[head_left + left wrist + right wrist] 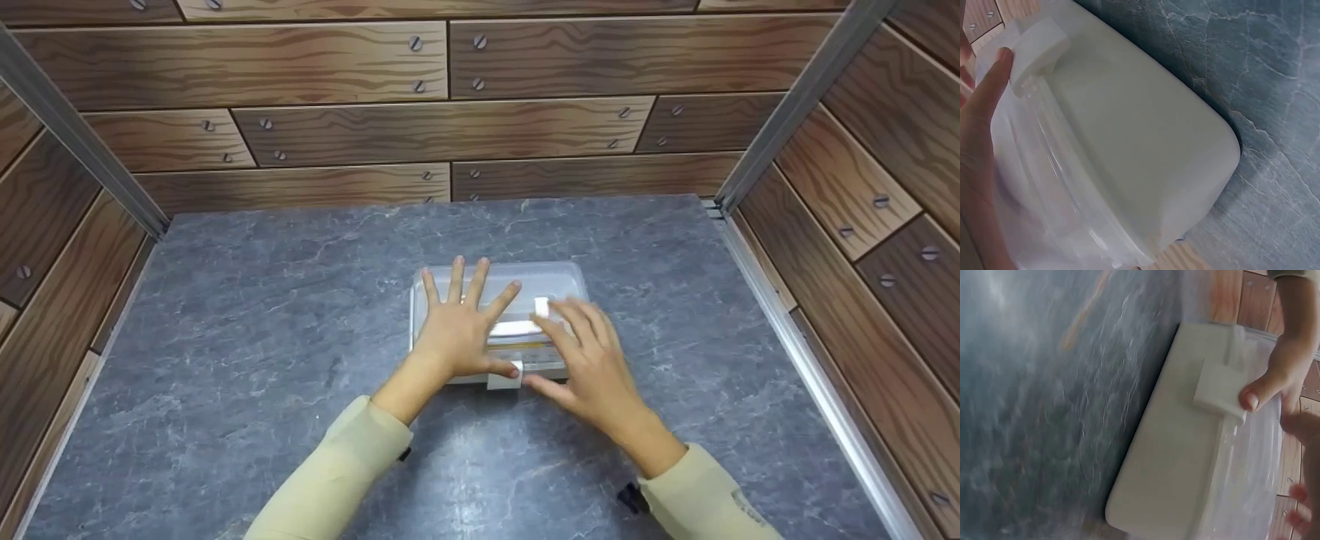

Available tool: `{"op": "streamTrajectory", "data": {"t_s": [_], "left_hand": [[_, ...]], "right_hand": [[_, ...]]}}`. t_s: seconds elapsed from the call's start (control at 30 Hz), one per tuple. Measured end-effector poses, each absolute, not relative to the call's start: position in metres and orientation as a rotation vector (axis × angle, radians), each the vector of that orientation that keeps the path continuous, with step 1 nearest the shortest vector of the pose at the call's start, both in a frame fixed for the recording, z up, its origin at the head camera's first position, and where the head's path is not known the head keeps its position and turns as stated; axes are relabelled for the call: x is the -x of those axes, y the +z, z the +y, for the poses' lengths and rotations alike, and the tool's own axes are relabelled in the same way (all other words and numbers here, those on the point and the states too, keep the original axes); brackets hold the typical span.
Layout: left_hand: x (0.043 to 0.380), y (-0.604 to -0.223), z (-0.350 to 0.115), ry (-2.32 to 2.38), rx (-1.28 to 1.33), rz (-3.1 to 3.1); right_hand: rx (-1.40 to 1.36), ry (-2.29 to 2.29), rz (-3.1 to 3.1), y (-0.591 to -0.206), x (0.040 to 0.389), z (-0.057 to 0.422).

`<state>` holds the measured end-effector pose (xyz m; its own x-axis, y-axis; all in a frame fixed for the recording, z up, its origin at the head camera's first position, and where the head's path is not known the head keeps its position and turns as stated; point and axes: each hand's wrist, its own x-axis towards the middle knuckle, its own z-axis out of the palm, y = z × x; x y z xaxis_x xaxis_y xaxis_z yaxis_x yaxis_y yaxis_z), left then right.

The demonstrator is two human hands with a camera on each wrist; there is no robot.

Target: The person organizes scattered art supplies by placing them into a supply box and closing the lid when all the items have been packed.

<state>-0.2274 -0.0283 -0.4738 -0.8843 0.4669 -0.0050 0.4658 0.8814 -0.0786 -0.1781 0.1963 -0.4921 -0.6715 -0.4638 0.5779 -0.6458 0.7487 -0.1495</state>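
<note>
A storage box with a clear lid and a white base stands on the table. My left hand lies over the left part of the lid with its fingers spread. Its thumb touches the white front latch, which hangs over the box's front edge. On the right, my right hand is held with loosely bent fingers beside the white carrying handle. Whether its fingertips touch the lid or handle I cannot tell. The contents under the lid are mostly hidden; a thin yellow strip shows.
The grey marbled table spreads around the box on all sides. Wood-patterned walls stand at the back and both sides. A metal rail runs along the table's right edge.
</note>
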Motion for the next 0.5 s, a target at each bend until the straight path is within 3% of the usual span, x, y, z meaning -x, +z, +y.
{"op": "streamTrajectory", "data": {"t_s": [0.23,0.5], "left_hand": [[0.228,-0.477,-0.026,0.125,0.752,-3.032],[0.226,-0.475,-0.026,0.147,0.742,-3.034]], "right_hand": [[-0.719,0.081,-2.726,-0.494,0.190,0.186],[-0.617,-0.021,-2.738,-0.502,0.193,0.174]]}}
